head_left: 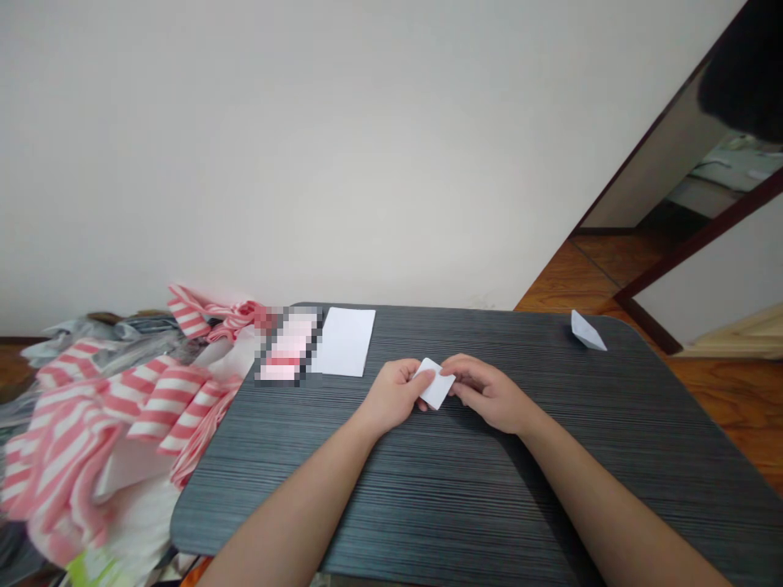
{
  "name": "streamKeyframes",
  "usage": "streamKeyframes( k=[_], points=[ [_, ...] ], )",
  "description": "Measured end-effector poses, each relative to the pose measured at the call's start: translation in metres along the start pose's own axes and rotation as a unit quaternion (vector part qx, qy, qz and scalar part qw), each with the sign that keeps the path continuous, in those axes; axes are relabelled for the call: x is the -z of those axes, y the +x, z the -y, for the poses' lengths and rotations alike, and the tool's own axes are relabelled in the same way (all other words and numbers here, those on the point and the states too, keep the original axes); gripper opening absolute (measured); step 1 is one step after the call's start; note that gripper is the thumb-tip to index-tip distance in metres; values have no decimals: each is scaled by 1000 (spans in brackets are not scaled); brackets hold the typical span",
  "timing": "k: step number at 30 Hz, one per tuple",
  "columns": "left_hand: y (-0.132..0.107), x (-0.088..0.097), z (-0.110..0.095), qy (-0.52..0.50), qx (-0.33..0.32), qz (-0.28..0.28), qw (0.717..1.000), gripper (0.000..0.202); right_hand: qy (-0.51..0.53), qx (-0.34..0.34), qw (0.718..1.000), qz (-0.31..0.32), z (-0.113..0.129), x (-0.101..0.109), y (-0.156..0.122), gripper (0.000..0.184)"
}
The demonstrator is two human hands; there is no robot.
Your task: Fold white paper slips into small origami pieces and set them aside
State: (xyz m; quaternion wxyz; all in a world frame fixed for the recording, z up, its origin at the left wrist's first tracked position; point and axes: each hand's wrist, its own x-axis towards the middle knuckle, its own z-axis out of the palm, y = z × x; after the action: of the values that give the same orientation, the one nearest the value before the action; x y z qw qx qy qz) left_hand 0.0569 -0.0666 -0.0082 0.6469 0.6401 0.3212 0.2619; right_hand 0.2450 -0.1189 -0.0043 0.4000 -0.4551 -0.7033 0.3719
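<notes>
Small folded white paper packet (435, 385) pinched between left hand (391, 397) and right hand (489, 394), both partly closed with fingers curled onto it, over the middle of dark grey table (391, 505). Judged light, thin, easily creased; best held at folded edges. Flat white sheet (344, 342) lies far left; paper boat (587, 331) far right.

Bright even indoor light; soft shadows; wide-angle edge bowing; one pixelated patch (287, 344).
</notes>
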Motion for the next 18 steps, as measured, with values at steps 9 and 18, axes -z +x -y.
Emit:
streamKeyframes(
  k=[9, 18],
  points=[
    [-1, -1, -2, -3, -1, -4, 1000, 34, -76, 46, 996, 10, -4, 3, 3, 23],
    [0, -1, 0, -20, 14, 13, 1000, 38, -95, 82, 992, -6, -9, 4, 3, 22]
  ],
)
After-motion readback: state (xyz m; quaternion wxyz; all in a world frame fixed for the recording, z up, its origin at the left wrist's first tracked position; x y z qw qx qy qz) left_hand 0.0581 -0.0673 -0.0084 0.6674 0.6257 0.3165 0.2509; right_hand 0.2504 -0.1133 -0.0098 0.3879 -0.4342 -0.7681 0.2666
